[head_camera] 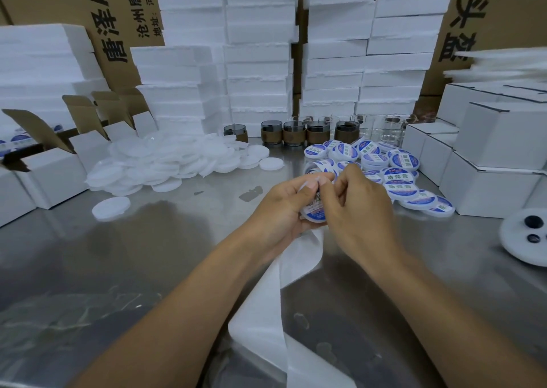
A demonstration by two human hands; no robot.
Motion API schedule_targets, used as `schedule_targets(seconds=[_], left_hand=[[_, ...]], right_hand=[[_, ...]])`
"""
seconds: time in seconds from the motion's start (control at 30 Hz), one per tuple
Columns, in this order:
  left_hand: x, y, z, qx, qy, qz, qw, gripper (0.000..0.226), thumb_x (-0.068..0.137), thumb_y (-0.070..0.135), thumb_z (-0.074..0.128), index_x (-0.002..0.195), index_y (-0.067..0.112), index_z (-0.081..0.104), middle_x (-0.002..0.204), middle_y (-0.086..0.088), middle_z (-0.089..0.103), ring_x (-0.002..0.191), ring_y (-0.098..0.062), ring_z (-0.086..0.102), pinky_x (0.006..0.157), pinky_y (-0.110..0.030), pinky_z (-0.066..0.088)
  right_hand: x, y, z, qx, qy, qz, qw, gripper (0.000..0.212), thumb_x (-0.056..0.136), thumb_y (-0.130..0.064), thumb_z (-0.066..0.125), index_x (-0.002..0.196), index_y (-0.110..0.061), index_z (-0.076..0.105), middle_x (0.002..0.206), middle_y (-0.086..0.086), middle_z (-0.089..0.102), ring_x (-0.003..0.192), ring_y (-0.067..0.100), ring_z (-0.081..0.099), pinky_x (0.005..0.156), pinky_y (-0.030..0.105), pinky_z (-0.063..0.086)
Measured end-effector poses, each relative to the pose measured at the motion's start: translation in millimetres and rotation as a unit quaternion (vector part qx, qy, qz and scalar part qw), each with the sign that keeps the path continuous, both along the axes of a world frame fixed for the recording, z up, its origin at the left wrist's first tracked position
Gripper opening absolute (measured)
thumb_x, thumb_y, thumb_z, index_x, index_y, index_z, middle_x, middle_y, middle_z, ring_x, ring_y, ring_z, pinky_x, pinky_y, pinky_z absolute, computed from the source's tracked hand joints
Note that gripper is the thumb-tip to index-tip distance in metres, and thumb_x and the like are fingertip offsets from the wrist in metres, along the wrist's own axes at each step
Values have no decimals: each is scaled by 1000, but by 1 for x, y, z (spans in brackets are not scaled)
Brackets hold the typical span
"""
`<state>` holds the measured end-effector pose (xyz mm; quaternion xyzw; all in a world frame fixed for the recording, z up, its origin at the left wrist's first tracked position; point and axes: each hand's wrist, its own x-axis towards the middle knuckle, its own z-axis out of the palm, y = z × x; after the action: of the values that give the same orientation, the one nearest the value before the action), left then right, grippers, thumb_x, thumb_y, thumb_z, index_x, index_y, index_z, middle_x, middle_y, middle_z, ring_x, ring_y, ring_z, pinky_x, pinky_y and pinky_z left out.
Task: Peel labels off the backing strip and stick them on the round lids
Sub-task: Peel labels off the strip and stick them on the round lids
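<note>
A round lid is held just above the desk, printed face toward the camera, cupped in the curled fingers of the left hand. Its upper edge is pinched between thumb and forefinger of the right hand, the other fingers folded in. Both forearms are stretched forward, the hands touching. The backing strip is trailed from under the hands toward the near edge. Plain lids are heaped left, labelled lids right.

Right hand hides most of the lid.
</note>
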<state>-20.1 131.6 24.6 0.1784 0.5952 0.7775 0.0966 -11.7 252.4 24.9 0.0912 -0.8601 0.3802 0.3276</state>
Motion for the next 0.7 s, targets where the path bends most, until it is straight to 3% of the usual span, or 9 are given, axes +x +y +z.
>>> schedule_targets(seconds=[0.17,0.4,0.5,0.6,0.7], left_hand=[[1,2,1,-22,9,23,999,27,100,19,40,115,17,63,105,-6,69,93,-17,66,81,-32,55],[0,1,2,-5,-22,31,999,27,100,19,40,108,17,66,106,-8,70,92,-18,68,79,-34,57],[-2,-3,3,8,-38,39,998,27,98,18,43,113,11,64,110,-15,68,94,-24,67,81,-38,57],[-2,-5,2,5,-25,60,998,26,95,19,50,112,6,64,106,-17,68,88,-24,67,74,-35,58],[-2,-7,2,23,-7,72,997,22,85,24,58,98,11,69,94,-11,71,79,-22,68,64,-31,57]], right_hand=[[5,-1,3,37,-2,-15,999,22,93,-34,42,80,-16,38,75,0,48,72,26,47,59,34,31],[4,5,5,133,-6,-121,984,34,90,-51,35,88,-17,32,76,4,57,76,33,57,56,34,29],[1,6,5,68,-36,-74,994,41,85,-58,36,71,-19,35,59,-4,47,60,23,48,50,33,27],[-3,2,2,-75,-88,35,993,34,85,-49,51,67,-21,45,60,-1,57,62,21,57,57,34,43],[-6,0,4,-168,-133,100,972,30,84,-43,59,70,-17,55,63,7,65,58,22,63,63,34,51]])
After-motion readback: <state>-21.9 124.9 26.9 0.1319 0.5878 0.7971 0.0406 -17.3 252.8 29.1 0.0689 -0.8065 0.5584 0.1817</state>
